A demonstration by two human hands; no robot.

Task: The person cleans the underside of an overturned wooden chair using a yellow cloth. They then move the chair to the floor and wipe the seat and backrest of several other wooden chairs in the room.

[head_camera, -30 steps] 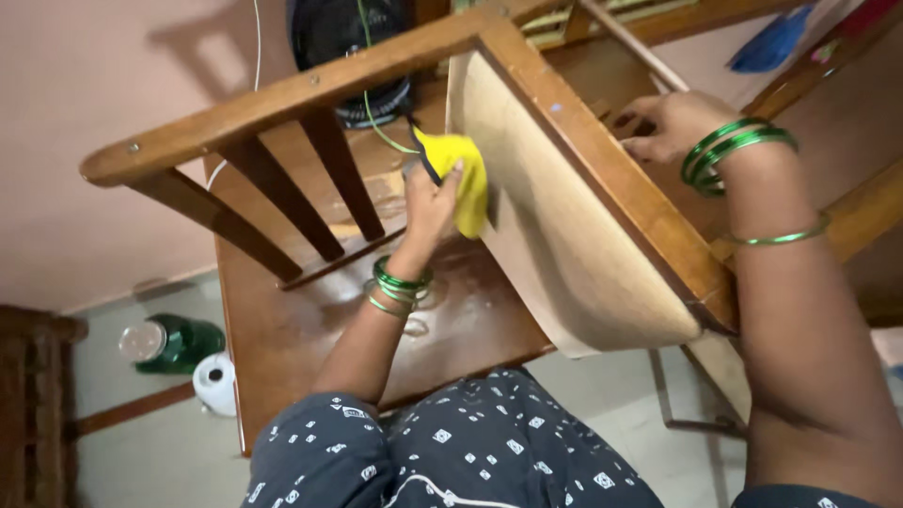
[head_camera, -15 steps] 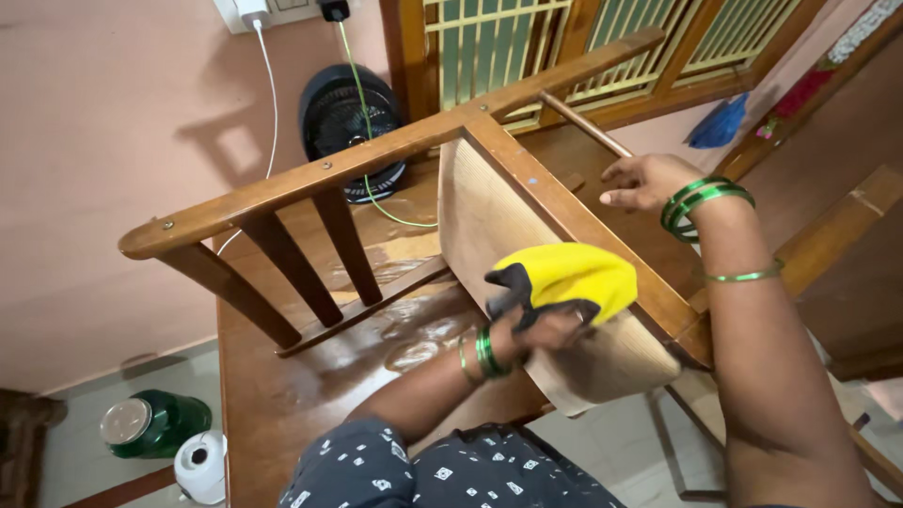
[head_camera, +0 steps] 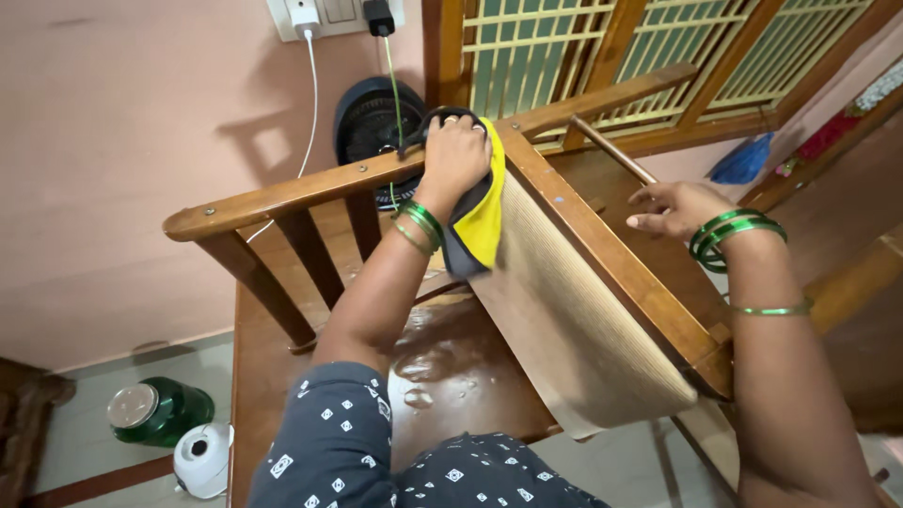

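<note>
A wooden chair lies tipped on a wet wooden table, its pale seat facing me. My left hand presses a yellow and dark cloth against the top corner of the seat, where it meets the chair's back rail. The cloth hangs down over the seat's upper edge. My right hand rests on the chair's frame at the far side, fingers spread, holding it steady. Green bangles ring both wrists.
A black fan stands behind the chair below a wall socket with two plugged cables. A green jar and a white container sit on the floor at lower left. A barred window is at the top right.
My left hand has swept the cloth from the lower edge of the seat up to its top corner. My right hand has stayed on the frame.
</note>
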